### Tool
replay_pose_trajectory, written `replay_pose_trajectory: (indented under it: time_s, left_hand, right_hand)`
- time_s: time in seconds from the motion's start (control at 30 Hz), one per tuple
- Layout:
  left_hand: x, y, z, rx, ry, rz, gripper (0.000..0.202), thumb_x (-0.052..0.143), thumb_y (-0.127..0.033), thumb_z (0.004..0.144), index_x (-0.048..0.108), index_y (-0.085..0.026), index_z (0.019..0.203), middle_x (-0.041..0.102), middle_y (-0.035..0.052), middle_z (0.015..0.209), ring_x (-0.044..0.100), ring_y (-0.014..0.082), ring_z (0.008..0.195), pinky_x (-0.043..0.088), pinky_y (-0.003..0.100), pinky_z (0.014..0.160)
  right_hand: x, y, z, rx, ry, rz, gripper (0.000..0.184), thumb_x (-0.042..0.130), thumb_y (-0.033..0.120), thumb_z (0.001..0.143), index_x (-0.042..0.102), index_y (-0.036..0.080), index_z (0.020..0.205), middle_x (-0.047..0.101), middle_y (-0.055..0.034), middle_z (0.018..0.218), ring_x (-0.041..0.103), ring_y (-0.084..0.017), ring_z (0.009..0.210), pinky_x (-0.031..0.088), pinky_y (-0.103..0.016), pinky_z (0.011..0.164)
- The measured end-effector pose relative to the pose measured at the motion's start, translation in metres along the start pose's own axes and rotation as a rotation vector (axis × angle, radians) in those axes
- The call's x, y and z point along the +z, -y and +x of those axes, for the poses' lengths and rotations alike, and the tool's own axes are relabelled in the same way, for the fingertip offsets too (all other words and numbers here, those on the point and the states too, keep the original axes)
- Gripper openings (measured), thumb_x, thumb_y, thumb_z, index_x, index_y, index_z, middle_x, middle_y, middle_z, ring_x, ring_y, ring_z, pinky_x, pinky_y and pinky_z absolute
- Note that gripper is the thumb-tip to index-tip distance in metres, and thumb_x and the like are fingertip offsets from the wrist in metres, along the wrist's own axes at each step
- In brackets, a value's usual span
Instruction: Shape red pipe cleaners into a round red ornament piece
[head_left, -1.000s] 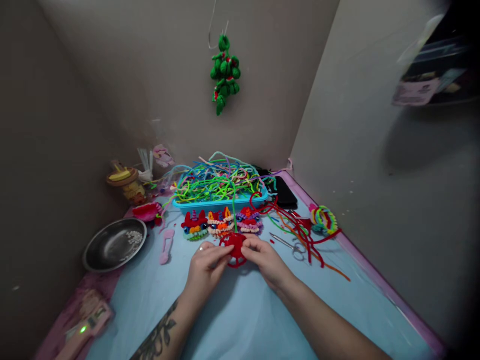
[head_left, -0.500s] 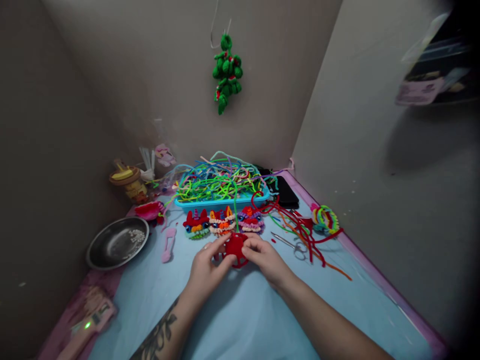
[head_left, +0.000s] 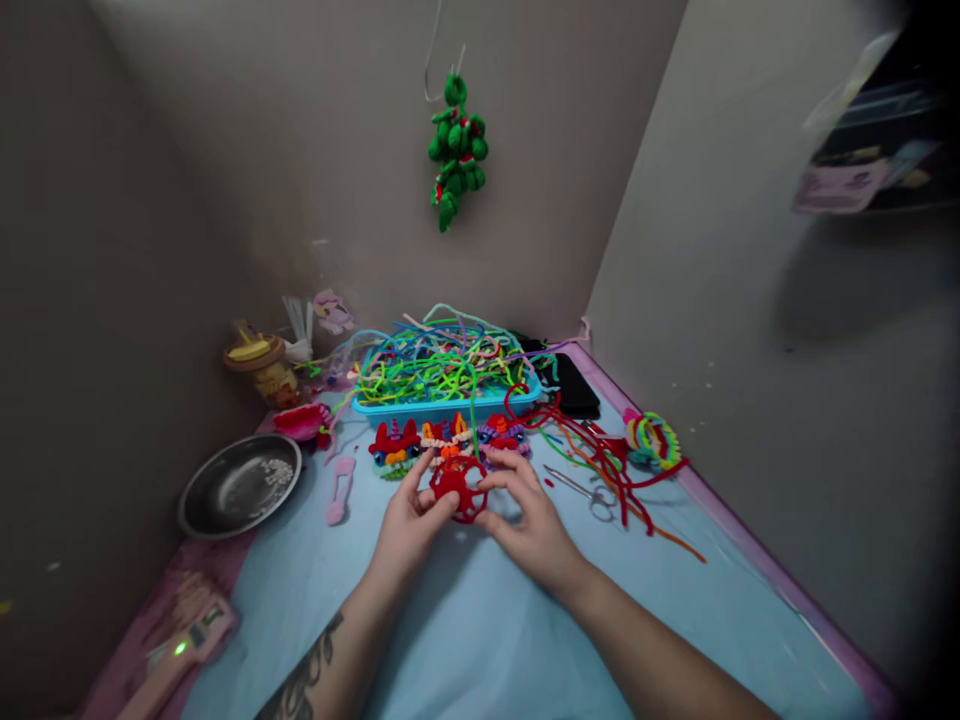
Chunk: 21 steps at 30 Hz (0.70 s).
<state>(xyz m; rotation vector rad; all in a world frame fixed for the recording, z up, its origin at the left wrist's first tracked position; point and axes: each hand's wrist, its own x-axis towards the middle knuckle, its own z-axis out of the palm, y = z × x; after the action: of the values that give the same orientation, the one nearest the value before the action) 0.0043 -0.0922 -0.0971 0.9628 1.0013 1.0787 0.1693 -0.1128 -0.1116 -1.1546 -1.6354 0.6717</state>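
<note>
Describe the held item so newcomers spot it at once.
Start at the blue tray, then the three multicoloured figures in front. Nearer, between left hand and right hand, is a round piece: red with gaps, unlike the many-coloured figures.

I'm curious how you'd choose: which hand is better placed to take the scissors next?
Likely the right hand: the scissors lie on its side; the left hand is farther, holding the red piece.

metal bowl (head_left: 223,482), smooth, with a dull sheen; scissors (head_left: 576,485), bright polished metal; basket (head_left: 420,411), smooth plastic, faintly glossy; red openwork piece (head_left: 451,478) and loose red stems (head_left: 658,478), fuzzy, matt, chenille-like; table covering (head_left: 480,640), matt, cloth-like, softly creased; hanging green ornament (head_left: 457,150), rough, matt, yarn-like; wall (head_left: 360,180), matt, mostly smooth.
</note>
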Motion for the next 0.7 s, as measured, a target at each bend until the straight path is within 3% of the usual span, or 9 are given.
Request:
replay_pose_trajectory:
  time_s: [0.13,0.27,0.4,0.7]
  left_hand:
    - [0.001,-0.001,0.000,-0.034,0.012,-0.061,0.091,0.077,-0.030,0.063,0.028,-0.009,0.136,0.072,0.0057,0.068,0.063,0.0141,0.061,0.045,0.024,0.067]
    - [0.001,0.003,0.000,-0.045,0.027,-0.046,0.082,0.076,-0.031,0.063,0.034,-0.010,0.130,0.071,0.0047,0.067,0.063,0.0150,0.060,0.045,0.025,0.065]
    - [0.001,0.003,-0.002,-0.035,0.058,0.008,0.078,0.075,-0.032,0.064,0.036,-0.012,0.128,0.068,0.0016,0.063,0.062,0.0148,0.058,0.045,0.025,0.061]
    - [0.000,0.006,-0.004,-0.016,0.135,0.132,0.076,0.074,-0.034,0.065,0.038,-0.015,0.129,0.062,-0.0023,0.061,0.057,0.0121,0.054,0.041,0.021,0.054]
  right_hand:
    - [0.003,0.002,-0.004,-0.201,-0.038,-0.155,0.015,0.060,0.017,0.077,0.061,0.025,0.089,0.050,-0.0070,0.117,0.046,-0.024,0.115,0.038,-0.043,0.097]
    - [0.005,0.002,-0.004,-0.240,-0.082,-0.209,0.012,0.055,0.015,0.080,0.062,0.024,0.084,0.053,-0.0069,0.109,0.048,-0.023,0.108,0.040,-0.042,0.094]
    - [0.004,0.004,-0.005,-0.156,-0.071,-0.147,0.011,0.053,0.014,0.080,0.060,0.023,0.078,0.053,-0.0066,0.107,0.049,-0.022,0.107,0.039,-0.040,0.093]
    - [0.004,-0.007,0.002,0.190,0.008,0.051,0.010,0.057,0.018,0.076,0.057,0.020,0.066,0.051,-0.0059,0.111,0.049,-0.021,0.111,0.036,-0.034,0.095]
